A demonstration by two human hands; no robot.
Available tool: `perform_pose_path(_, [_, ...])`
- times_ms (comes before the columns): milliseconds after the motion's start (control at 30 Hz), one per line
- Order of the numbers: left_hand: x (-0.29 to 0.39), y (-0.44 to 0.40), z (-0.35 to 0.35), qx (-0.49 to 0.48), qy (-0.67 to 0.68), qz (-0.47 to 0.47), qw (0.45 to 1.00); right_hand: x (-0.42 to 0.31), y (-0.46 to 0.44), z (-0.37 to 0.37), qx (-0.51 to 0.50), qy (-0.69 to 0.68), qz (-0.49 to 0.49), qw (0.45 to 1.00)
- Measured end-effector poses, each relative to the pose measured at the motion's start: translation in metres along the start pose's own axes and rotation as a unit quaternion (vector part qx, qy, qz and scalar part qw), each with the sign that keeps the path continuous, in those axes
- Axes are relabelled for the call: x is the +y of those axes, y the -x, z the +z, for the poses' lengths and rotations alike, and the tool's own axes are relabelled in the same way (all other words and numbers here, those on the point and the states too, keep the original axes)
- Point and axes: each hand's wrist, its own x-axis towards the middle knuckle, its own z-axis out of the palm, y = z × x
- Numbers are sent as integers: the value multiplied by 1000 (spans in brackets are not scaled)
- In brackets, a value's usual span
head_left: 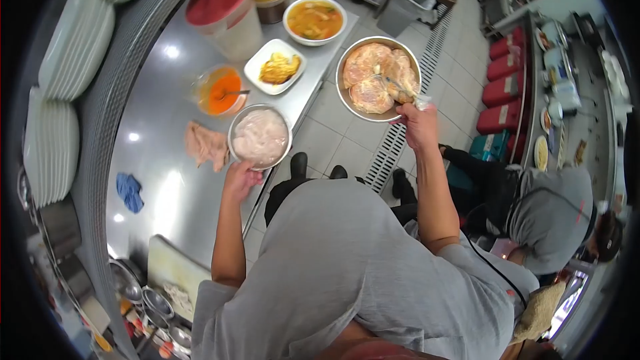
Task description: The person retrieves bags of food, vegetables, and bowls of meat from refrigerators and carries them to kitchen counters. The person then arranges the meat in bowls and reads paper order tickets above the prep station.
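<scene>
My left hand point(243, 181) is closed on the near rim of a metal bowl point(289, 145), which sits at the steel table's edge. Pale raw meat point(260, 135) lies in liquid inside it. Out over the floor, my right hand point(420, 127) grips a round metal pan point(353, 112) by its near rim. Large seasoned pieces of raw meat point(373, 67) fill the pan. A metal utensil point(397, 85) rests among them, and crumpled clear plastic point(423, 101) shows beside my fingers. To the left of the bowl, a flat piece of raw meat point(205, 145) lies on the table.
On the steel table point(157, 130) are an orange sauce bowl point(223, 93), a square dish point(253, 70), a soup bowl point(315, 21), a red-lidded container point(223, 3) and a blue cloth point(129, 192). Stacked plates point(53, 147) stand left. A co-worker point(550, 213) is at right.
</scene>
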Motion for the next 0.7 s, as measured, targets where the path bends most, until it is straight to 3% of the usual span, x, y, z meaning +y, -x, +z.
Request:
perform_pose_path(100, [17,30,8,24,-35,-10,999,2,2,-31,28,32,-17,999])
perform_pose_path(167, [17,46,-15,-16,-155,-32,987,-2,10,-41,56,38,-30,997])
perform_pose_path(267, [56,86,25,-32,-320,13,947,-2,19,-62,100,43,-45,993])
perform_pose_path(400, [100,79,190,-223,-283,180,915,1,30,-93,141,57,-78,985])
perform_pose_path(467, [101,59,276,-341,-314,210,861,1,37,-113,161,84,-87,979])
perform_pose_path(533, [95,39,351,-419,-363,135,821,-5,48,-131,198,194,-131,952])
perform_pose_path(600, [62,11,404,-463,-325,108,818,-10,62,-144,228,302,-169,910])
perform_pose_path(700, [29,-1,454,-510,-243,-13,825,-26,80,-155,268,441,-253,819])
